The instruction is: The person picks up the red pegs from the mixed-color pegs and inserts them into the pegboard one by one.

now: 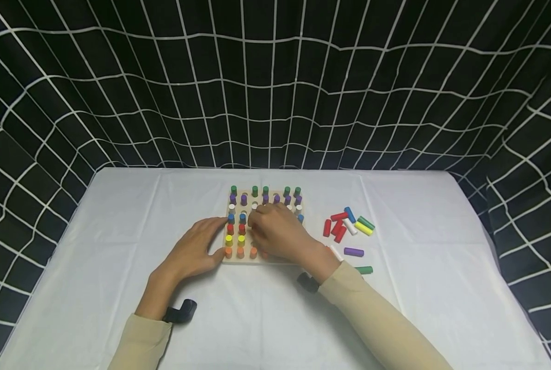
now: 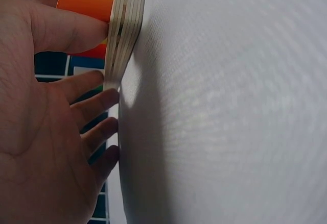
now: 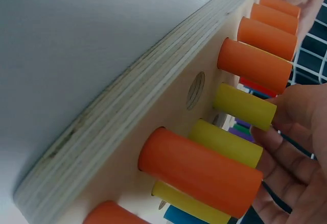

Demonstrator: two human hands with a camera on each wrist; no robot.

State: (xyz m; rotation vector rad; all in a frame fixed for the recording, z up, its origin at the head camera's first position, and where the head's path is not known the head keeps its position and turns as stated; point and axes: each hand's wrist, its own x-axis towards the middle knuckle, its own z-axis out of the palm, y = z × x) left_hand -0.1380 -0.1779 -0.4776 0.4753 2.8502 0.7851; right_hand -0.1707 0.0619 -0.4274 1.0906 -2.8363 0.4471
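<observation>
A wooden pegboard (image 1: 264, 261) with rows of coloured cylindrical pegs lies flat on the table. At its left edge my left hand (image 1: 189, 252) steadies it, thumb beside an orange peg (image 2: 84, 7) and the other fingers extended along the side. Over the middle rows, my right hand (image 1: 280, 234) points down with fingers bunched together, pinching a peg largely hidden by the hand. In the right wrist view, its thumb (image 3: 299, 101) lies right at the end of a yellow peg (image 3: 245, 106). An unfilled hole (image 3: 195, 91) shows in the orange row.
Loose pegs lie right of the board: several red ones (image 1: 327, 227), a blue one (image 1: 349, 214), a yellow one (image 1: 363, 228), a purple one (image 1: 354, 252) and a green one (image 1: 364, 270) among them. White cloth covers the table (image 1: 118, 231). Dark netted curtains (image 1: 275, 103) stand behind.
</observation>
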